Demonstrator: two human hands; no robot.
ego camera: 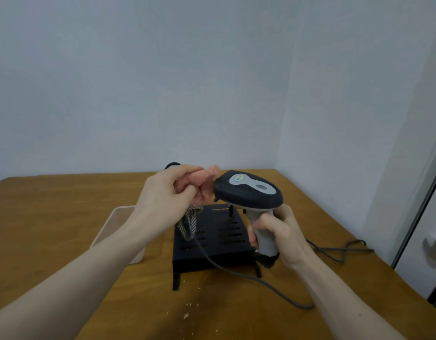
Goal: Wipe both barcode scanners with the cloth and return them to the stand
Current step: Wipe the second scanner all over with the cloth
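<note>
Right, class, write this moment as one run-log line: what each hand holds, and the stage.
left hand: pink cloth against scanner head | right hand: grips barcode scanner handle | stage: wiping, above black stand

- The left hand (171, 192) is raised over the middle of the table, fingers curled and thumb pressed in, pinching a pink cloth (204, 179)
- The left forearm is bare and runs in from the lower left corner
- The right hand (277, 233) wraps round the grey handle of a barcode scanner (249, 190), holding it upright
- The right forearm comes in from the lower right, wrist bent inward
</note>
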